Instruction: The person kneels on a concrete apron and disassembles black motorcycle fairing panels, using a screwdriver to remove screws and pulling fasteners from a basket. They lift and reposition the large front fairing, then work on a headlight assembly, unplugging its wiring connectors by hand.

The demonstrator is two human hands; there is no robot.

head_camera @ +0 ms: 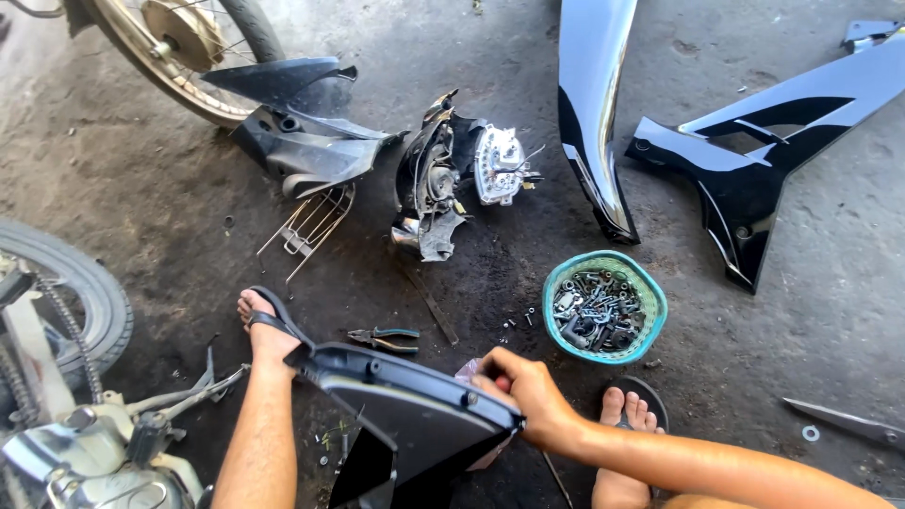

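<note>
Our right hand (pixel 528 396) sits low and centre-right in the frame, fingers curled and pinching the right edge of a dark plastic motorcycle panel (pixel 415 415); something pinkish shows just under the fingers, though we cannot tell what it is. Our left hand is hidden behind the panel's left end, so we cannot tell its grip; only the forearm shows. The panel is held above the concrete floor (pixel 830 330) at the lower centre, between our sandalled feet. Just above it lie pliers (pixel 385 338). To the right of centre stands a teal basket (pixel 645 294) full of bolts and nuts. A headlight assembly (pixel 443 179) lies at upper centre, with glossy black fairings (pixel 754 160) at the upper right.
</note>
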